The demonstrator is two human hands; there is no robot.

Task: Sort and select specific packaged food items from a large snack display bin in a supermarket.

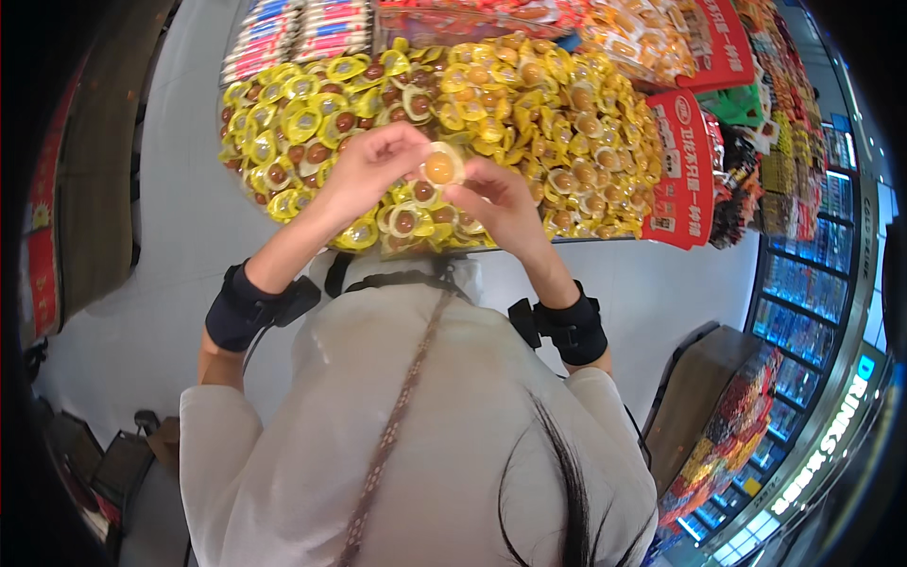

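A single clear packet (439,168) with a round, amber, egg-like snack inside is raised over the display. My left hand (379,159) pinches its left edge between thumb and fingers. On the other side, the thumb and forefinger of my right hand (496,202) grip its right edge. Below both hands spreads a heap of similar packets in yellow wrappers. Dark brown eggs (345,122) fill the left part of the heap, and amber ones (584,173) the right part. My hands hide some packets in the middle.
Striped snack sticks (333,28) lie at the back left, orange packets (631,42) at the back right. A red printed sign (682,170) stands at the display's right edge. Another snack stand (708,397) and lit drinks coolers (801,283) are to the right. A dark counter (106,163) runs along the left.
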